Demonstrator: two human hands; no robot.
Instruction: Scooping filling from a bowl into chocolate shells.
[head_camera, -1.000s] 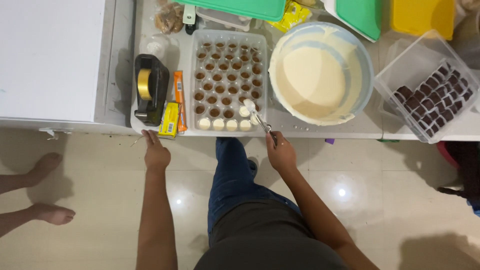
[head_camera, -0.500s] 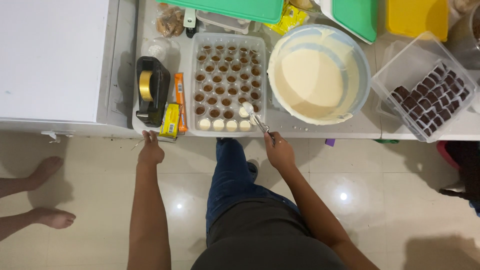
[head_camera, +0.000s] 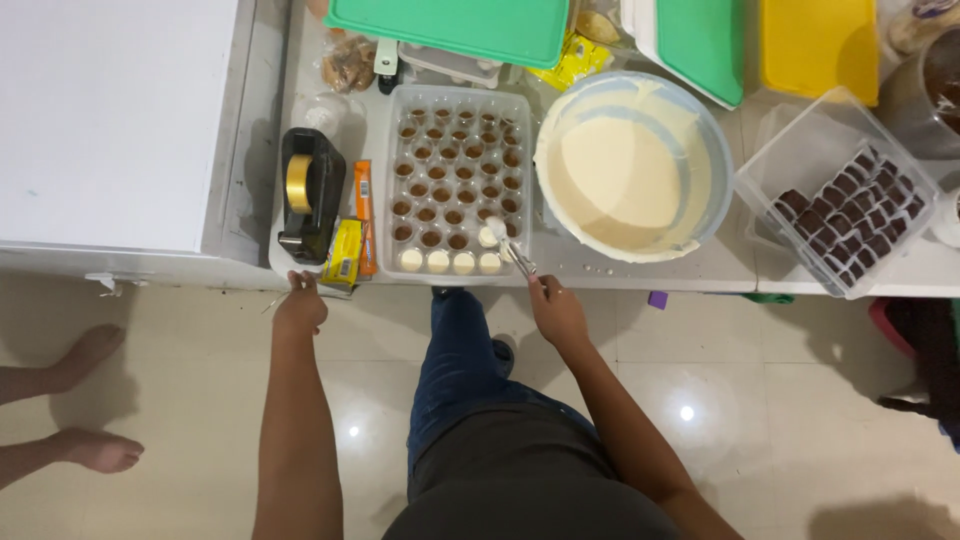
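Glossy cream floor tiles (head_camera: 780, 400) fill the lower half of the head view, and a white counter (head_camera: 640, 270) runs across the top. On it sits a clear tray of small cups (head_camera: 457, 180), most showing brown filling, while the row nearest the person is topped with pale cream. The right hand (head_camera: 558, 312) is closed around the handle of a spoon (head_camera: 508, 247), whose cream-loaded bowl hangs over the tray's near right corner, just above the cups there. The left hand (head_camera: 300, 308) rests at the counter's edge with fingers curled, touching the rim just below a yellow packet (head_camera: 346, 255); whether it grips anything I cannot tell. Beside the packet lie an orange packet (head_camera: 364, 215) and a black tape dispenser (head_camera: 308, 195) with a yellow roll. Right of the tray stands a large round bowl of cream batter (head_camera: 632, 165). Further right, a clear box of dark chocolate pieces (head_camera: 838, 190) sits tilted. Green lids (head_camera: 450, 25) and a yellow container (head_camera: 818, 45) line the far side. Another person's bare feet (head_camera: 70, 400) show at the left edge.
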